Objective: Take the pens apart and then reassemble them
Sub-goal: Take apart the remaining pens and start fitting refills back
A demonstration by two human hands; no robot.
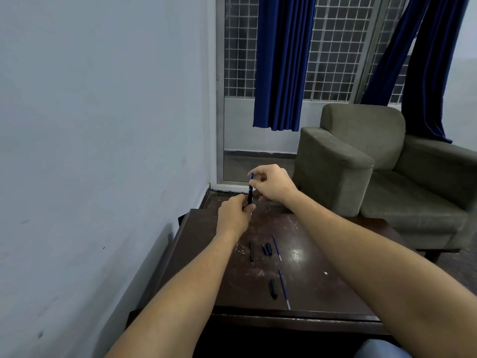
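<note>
Both hands hold one dark pen (250, 193) upright above the far edge of the dark wooden table (322, 254). My left hand (233, 217) grips its lower black barrel. My right hand (272, 183) pinches its blue upper end. Pen parts lie on the table: a black barrel (252, 251), two short dark caps (267, 249) side by side, a thin blue refill (277, 247), another black piece (273, 288) and a second blue refill (284, 288) nearer to me.
A pale wall (103, 125) runs close along the table's left side. An olive armchair (374, 164) stands beyond the table to the right. Blue curtains (281, 63) hang over a grilled window behind.
</note>
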